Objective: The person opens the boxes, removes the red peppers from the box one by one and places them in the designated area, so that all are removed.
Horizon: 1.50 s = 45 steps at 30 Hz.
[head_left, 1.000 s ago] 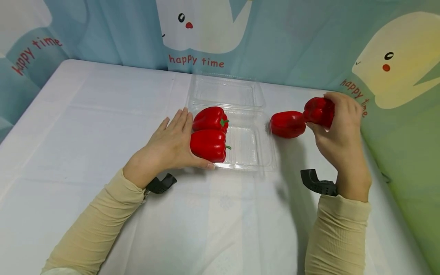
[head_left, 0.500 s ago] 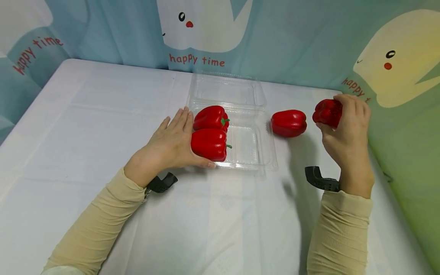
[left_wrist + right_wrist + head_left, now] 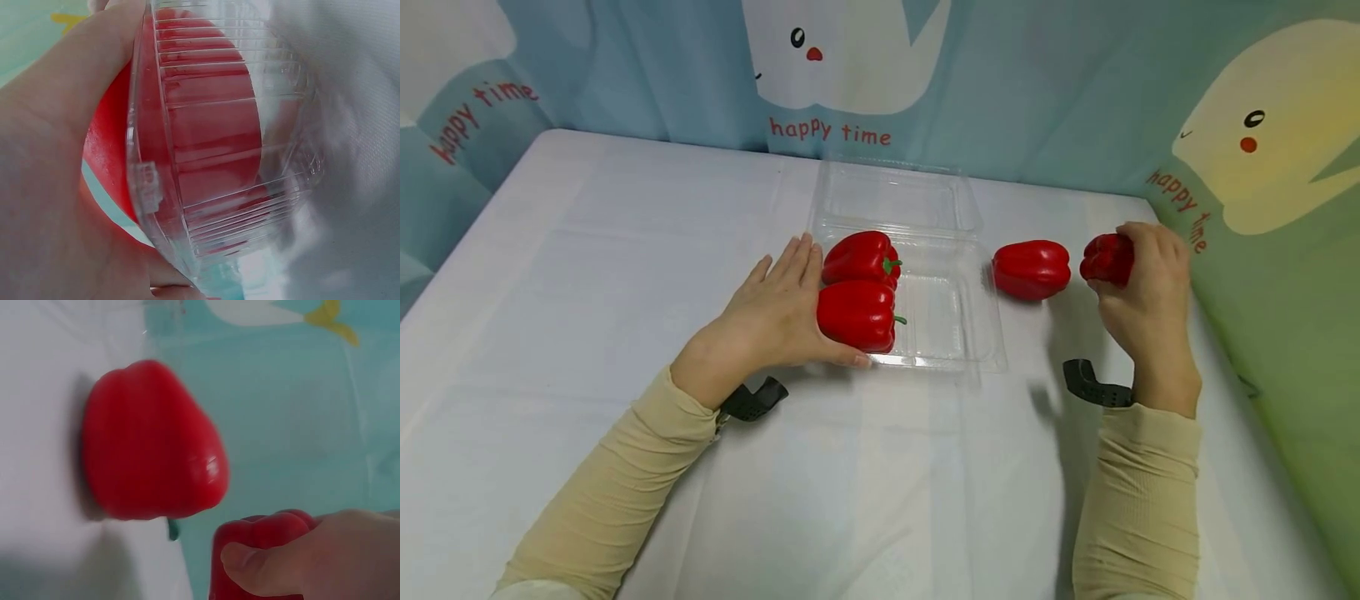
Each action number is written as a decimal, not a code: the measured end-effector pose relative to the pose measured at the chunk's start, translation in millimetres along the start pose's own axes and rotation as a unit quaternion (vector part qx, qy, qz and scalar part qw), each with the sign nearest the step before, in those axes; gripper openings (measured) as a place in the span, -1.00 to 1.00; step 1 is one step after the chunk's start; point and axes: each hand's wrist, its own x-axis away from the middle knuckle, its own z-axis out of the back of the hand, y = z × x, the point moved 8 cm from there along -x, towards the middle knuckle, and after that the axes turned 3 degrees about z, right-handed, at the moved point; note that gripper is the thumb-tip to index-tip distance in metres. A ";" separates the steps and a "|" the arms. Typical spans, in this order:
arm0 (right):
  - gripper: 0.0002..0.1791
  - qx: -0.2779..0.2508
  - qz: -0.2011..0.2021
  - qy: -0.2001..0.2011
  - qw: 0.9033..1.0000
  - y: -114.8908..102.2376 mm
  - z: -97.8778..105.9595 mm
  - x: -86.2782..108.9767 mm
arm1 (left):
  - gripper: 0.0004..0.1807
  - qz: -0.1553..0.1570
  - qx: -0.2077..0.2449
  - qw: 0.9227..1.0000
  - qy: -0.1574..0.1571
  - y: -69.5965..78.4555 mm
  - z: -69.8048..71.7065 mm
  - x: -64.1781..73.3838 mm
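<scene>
- While the right hand gripped a held pepper at the right of the table, a loose pepper lay between that hand and the clear container.
- On the container's left side, the far pepper and the near pepper rested on their sides, touching, green stems toward the right; the lid lay folded back behind.
- The glossy peppers looked firm, probably light and somewhat slippery; the broad middle seemed the safest hold, away from the thin stem.
- Thin and see-through, the container seemed light, likely to flex or slide, and best steadied at its rim.
- The right hand's fingers were clamped round the held pepper, thumb across its side; whether its underside cleared the table, I could not tell.
- The left hand lay against the container's left side, fingers straight and pointing away, thumb spread along the front edge; that forearm slanted in, the right ran nearly straight forward.
</scene>
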 end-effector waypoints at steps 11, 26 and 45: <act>-0.32 0.022 -0.020 -0.055 0.998 17.9 -16.7 -3.1 | 0.55 0.002 0.004 1.000 0.000 -0.2 0.1 0.6; -0.32 0.043 -0.018 -0.128 0.991 35.3 -39.0 -0.6 | 0.53 -0.004 0.003 1.000 0.005 1.3 1.4 2.1; -0.22 0.041 -0.045 -0.122 0.991 38.0 -47.0 4.5 | 0.53 -0.002 -0.003 1.000 0.003 -0.2 -0.7 0.4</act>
